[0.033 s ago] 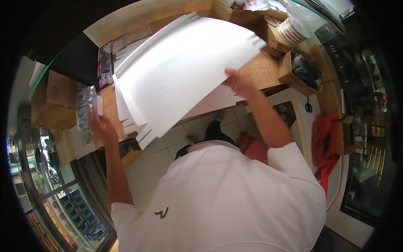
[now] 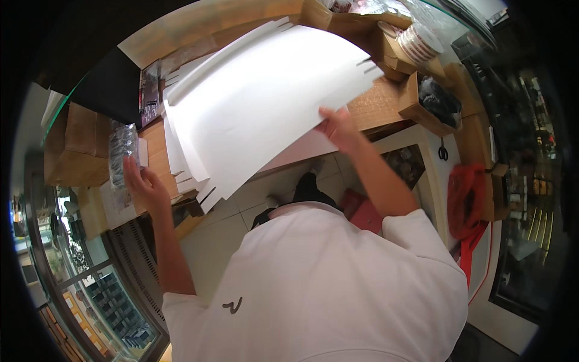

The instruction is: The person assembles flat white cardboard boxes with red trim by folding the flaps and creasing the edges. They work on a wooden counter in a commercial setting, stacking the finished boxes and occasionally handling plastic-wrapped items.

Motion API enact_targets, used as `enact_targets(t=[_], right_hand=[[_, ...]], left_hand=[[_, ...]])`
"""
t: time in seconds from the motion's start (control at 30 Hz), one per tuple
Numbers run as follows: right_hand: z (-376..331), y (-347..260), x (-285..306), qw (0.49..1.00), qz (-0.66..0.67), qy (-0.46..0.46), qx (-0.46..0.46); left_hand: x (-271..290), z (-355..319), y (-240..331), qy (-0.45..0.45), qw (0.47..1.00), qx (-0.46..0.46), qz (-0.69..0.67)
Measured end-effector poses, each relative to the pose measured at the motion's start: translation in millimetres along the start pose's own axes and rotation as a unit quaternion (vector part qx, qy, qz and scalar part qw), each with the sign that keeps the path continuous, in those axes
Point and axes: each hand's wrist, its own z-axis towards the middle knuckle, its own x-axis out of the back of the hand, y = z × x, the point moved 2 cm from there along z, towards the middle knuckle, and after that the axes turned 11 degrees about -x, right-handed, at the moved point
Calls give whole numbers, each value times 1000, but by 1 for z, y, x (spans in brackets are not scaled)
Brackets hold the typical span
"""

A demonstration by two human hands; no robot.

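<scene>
A large white cardboard sheet (image 2: 259, 102) with slotted corner tabs lies tilted and bowed over the wooden table. My right hand (image 2: 341, 128) pinches its near edge, thumb on top and the other fingers underneath. More white sheets (image 2: 175, 145) are partly covered beneath it. At the left, my left hand (image 2: 146, 184) has its fingers stretched out and apart from the sheet. It is nearest to a clear plastic-wrapped pack (image 2: 122, 148); whether the fingertips touch this pack I cannot tell.
A brown carton (image 2: 84, 145) stands at the far left. On the right are an open box with a black bag (image 2: 437, 102), a ribbon spool (image 2: 420, 45), black scissors (image 2: 443, 152) and a red plastic bag (image 2: 465, 202). The wooden table (image 2: 377, 99) ends above a tiled floor (image 2: 241, 211).
My right hand has moved slightly left and toward me with the sheet's edge, and the sheet bows more. My left hand has shifted slightly down.
</scene>
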Motion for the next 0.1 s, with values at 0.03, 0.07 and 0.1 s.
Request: enact_targets(t=[0.03,0.07,0.1], right_hand=[[-10,27,-5,999,32,36,3],[-17,54,-3,996,74,46,-12],[-27,74,-10,991,95,85,-39]], left_hand=[[9,2,22,2,999,-31,-38],[20,7,58,5,995,-60,-76],[19,3,59,4,995,-57,-80]])
